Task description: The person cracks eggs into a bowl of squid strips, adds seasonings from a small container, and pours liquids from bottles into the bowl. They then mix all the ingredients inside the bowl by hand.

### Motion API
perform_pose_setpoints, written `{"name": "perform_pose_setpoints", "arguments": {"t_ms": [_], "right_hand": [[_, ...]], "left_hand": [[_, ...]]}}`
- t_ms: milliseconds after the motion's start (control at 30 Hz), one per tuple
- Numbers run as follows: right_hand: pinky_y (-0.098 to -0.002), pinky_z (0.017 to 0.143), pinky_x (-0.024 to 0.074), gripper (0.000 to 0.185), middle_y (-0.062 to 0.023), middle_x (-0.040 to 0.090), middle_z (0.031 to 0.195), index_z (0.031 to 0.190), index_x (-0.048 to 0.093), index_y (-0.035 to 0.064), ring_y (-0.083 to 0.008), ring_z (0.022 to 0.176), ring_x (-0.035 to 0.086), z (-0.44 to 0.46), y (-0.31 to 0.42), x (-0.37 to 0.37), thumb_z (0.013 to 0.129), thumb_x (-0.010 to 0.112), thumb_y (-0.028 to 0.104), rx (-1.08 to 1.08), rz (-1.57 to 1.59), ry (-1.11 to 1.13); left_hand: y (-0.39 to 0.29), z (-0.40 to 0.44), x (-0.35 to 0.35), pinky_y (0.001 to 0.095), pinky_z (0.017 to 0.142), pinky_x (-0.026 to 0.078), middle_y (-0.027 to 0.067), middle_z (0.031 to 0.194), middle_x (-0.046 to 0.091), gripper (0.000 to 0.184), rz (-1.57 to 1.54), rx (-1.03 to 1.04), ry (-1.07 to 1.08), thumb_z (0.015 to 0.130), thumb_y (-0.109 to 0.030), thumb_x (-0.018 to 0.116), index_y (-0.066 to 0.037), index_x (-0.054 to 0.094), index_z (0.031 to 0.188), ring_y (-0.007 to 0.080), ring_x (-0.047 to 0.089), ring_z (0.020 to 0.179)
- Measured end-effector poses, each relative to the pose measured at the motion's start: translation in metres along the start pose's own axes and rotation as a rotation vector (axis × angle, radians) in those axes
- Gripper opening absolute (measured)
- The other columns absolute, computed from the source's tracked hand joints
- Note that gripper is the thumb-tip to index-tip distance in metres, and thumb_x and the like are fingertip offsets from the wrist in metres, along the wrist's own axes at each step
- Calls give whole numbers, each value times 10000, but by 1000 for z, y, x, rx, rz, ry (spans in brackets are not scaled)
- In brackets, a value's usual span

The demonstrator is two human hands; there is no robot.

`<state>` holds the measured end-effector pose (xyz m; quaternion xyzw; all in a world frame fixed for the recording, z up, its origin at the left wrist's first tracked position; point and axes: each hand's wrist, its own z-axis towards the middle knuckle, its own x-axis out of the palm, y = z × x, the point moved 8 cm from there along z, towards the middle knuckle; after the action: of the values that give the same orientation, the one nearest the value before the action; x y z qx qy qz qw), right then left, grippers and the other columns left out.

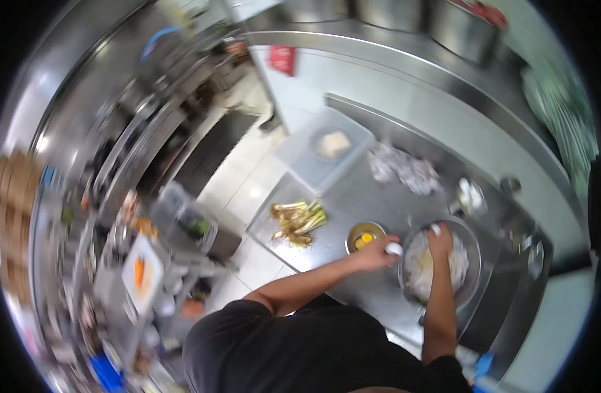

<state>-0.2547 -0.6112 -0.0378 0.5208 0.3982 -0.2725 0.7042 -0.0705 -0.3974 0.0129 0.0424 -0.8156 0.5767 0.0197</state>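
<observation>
My left hand is closed around a white egg, between a small metal bowl and a large one. Yellow egg yolks lie in the small metal bowl, just beyond my left wrist. Over the large metal bowl, my right hand grips a small white rounded thing that looks like an egg; whether it is whole or cracked is unclear. Whitish, slightly yellow food fills the large bowl, partly hidden under my right forearm.
On the steel table lie roots with pale stalks and a crumpled cloth. A plastic tub stands at the far corner, with a container of white eggs at right. Pots line the shelf above.
</observation>
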Motion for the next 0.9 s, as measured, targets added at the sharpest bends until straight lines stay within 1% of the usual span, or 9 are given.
{"name": "perform_pose_setpoints", "arguments": {"t_ms": [33, 100, 200, 233, 367, 500, 633, 767, 900], "right_hand": [[-459, 962, 487, 463, -209, 657, 1183, 1202, 643, 34, -403, 1094, 620, -7, 5, -23, 800, 742, 242, 28, -13, -69], [-424, 920, 505, 406, -179, 647, 1172, 1210, 617, 15, -335, 1042, 640, -23, 14, -64, 858, 716, 193, -93, 159, -171], [-367, 804, 512, 389, -150, 643, 1151, 1258, 578, 7, -242, 960, 636, -59, -2, -92, 916, 671, 168, 50, 578, -129], [-298, 762, 509, 390, -130, 626, 1168, 1282, 560, -8, -179, 957, 622, -75, 7, -104, 943, 664, 156, 109, 739, -48], [-305, 738, 525, 410, -132, 600, 1233, 1294, 564, 13, -217, 971, 638, -116, 29, -144, 916, 696, 103, -221, 738, -81], [-316, 718, 513, 402, -150, 610, 1190, 1282, 576, 5, -236, 942, 630, -125, 20, -171, 907, 691, 94, -288, 572, -5], [-344, 757, 503, 415, -162, 614, 1210, 1299, 578, 2, -260, 946, 623, -126, 26, -241, 912, 691, 100, -345, 591, -178], [-339, 806, 506, 418, -160, 608, 1249, 1331, 568, 5, -256, 1033, 626, -147, 20, -252, 936, 670, 97, -445, 524, -402], [-333, 807, 506, 407, -162, 610, 1242, 1318, 583, 5, -249, 1020, 621, -155, 5, -201, 932, 673, 97, -317, 552, -89]], "left_hand": [[-17, 4, 2, 362, 809, 562, 135, 1094, 701, 494, 123, 103, -80, 862, -168, 722, -33, 577, 1314, 234, 702, 900], [-40, 3, 27, 374, 809, 560, 164, 1086, 704, 482, 388, 260, -169, 840, -203, 742, -24, 614, 1269, 264, 706, 894], [-51, 2, 62, 382, 818, 558, 204, 1072, 697, 473, 520, 270, -315, 801, -220, 769, -9, 650, 1207, 319, 703, 907], [-58, -4, 75, 410, 825, 557, 217, 1060, 697, 474, 511, 301, -373, 792, -212, 774, -7, 649, 1202, 358, 696, 917], [-56, -1, 133, 436, 845, 544, 214, 1022, 694, 433, 514, 404, -416, 792, -204, 770, 1, 655, 1156, 371, 680, 964], [-56, 1, 169, 440, 869, 534, 218, 1047, 689, 461, 628, 423, -413, 780, -176, 768, -5, 642, 1189, 381, 671, 989], [-57, -8, 186, 448, 866, 533, 219, 1055, 687, 475, 620, 472, -476, 770, -163, 768, -8, 636, 1200, 391, 668, 985], [-62, -7, 195, 448, 876, 531, 227, 1070, 683, 495, 560, 494, -459, 764, -168, 777, 6, 632, 1204, 397, 663, 999], [-59, 0, 202, 444, 888, 529, 237, 1084, 678, 542, 651, 492, -387, 764, -185, 788, 21, 621, 1237, 390, 663, 1013]]}}
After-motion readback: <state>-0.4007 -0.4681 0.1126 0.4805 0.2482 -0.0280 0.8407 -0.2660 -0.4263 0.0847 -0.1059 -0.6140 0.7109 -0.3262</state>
